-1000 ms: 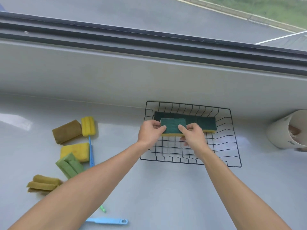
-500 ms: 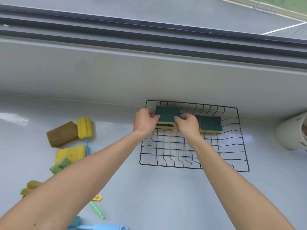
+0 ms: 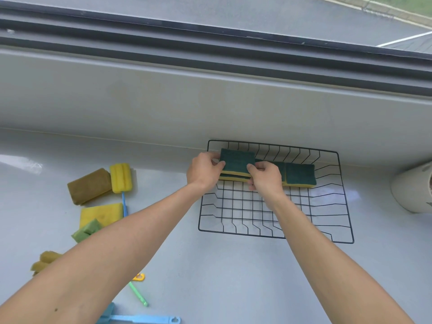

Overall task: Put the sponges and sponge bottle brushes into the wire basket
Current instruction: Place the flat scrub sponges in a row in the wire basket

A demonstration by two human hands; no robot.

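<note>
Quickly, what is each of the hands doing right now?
Left hand: closed on the green-topped sponge, left end.
Right hand: closed on the same sponge, right end.

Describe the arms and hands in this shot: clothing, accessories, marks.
Both forearms are bare up to the frame edge: no sleeves in view. The left hand and right hand wear no gloves, and no watch or bracelet shows at the wrists. A small dark spot sits on the left forearm.
</note>
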